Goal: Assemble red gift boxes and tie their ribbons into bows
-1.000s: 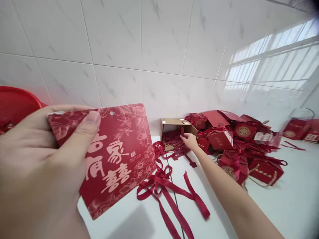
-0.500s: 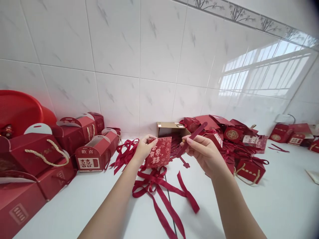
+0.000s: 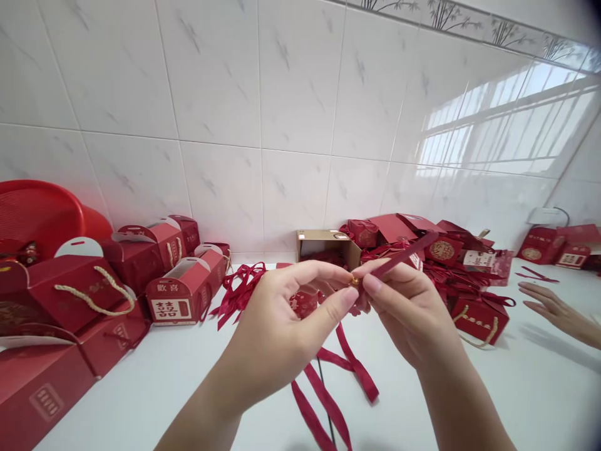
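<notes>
Both hands meet over the white table [image 3: 399, 413], in front of the cardboard box [image 3: 323, 235]. The right hand [image 3: 417, 313] pinches a dark red strap [image 3: 404, 255] between thumb and forefinger, and the strap slants up and to the right across the back of that hand. At its lower end is a small gold piece [image 3: 355, 282], where the tips of the left hand's [image 3: 293, 326] thumb and forefinger pinch in from the other side, so the fingertips of both hands nearly touch. A red card [image 3: 303, 304] shows behind the left fingers, mostly hidden; how those other fingers grip it, I cannot tell. Below the hands, loose red ribbons [image 3: 359, 369] lie on the table, with a tangled bunch of ribbon [image 3: 237, 288] left of the left hand. The cardboard box lies with its open side facing forward and dark red pieces inside. Beside it on the right is a heap of red boxes [image 3: 444, 249]. Farther left, rope-handled gift boxes [image 3: 89, 282] are stacked near a red basket [image 3: 89, 219]. At the right edge, another person's hand [image 3: 554, 310] reaches in over the table, palm down, fingers stretched out, near two short ribbon strips.
</notes>
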The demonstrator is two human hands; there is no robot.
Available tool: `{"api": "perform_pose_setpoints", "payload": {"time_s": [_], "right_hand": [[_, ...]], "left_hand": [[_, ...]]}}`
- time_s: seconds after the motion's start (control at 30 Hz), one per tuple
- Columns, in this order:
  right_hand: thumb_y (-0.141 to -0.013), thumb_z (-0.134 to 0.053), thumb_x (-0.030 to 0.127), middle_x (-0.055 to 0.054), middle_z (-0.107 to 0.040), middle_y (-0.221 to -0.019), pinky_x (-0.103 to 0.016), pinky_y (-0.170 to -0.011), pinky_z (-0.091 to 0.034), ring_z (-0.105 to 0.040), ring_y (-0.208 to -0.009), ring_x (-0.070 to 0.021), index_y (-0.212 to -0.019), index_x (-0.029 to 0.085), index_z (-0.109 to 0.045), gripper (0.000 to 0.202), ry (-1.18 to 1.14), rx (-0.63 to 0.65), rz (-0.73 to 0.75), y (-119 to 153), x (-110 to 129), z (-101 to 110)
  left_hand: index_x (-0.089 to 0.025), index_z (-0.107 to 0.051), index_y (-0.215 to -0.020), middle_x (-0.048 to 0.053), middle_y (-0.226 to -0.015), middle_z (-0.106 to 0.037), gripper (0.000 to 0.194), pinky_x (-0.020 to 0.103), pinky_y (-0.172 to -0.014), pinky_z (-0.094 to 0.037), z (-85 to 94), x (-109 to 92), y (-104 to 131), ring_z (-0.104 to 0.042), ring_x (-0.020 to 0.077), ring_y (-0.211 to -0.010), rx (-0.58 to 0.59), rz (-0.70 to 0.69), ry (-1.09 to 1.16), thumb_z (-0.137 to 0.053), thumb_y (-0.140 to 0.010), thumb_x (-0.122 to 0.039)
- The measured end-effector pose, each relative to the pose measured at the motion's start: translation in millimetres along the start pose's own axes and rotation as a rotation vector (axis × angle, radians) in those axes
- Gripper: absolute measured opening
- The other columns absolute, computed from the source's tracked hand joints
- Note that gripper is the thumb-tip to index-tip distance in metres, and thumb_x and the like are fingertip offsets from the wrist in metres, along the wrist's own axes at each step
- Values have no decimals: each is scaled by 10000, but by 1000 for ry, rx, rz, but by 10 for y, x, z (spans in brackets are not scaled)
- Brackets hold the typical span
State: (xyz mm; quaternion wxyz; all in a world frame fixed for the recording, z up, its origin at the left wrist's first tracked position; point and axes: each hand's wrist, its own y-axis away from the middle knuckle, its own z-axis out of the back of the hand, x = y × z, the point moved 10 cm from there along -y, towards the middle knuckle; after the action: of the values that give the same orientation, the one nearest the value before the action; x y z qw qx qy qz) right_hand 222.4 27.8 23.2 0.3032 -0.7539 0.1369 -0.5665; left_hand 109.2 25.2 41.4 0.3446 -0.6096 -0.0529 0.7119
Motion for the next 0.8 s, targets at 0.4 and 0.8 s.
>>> {"api": "perform_pose_setpoints", "payload": {"time_s": [0.4,0.8], "right_hand": [[-920,-481,228,-1,-562,-694,-268,-612,-452,-531,-657,-126,-853,234,-645,177,137,-206,206,116,205,134],[-766,-714,173,70,-385,-520,-232,-398,-305,-318,-446,-84,-998,301,-691,266,596,-155,374,198,368,-8]], "left_hand": [[-198,-733,-870,15,-869,-752,101,235,-686,-593,203,-334,121,-703,153,-785,-304,-383,-230,-685,-792,-155],[-209,-708,-894,-9,-848,-761,185,240,-743,-593,100,-508,226,-705,131,-767,-275,-605,-378,-691,-773,-70]]}}
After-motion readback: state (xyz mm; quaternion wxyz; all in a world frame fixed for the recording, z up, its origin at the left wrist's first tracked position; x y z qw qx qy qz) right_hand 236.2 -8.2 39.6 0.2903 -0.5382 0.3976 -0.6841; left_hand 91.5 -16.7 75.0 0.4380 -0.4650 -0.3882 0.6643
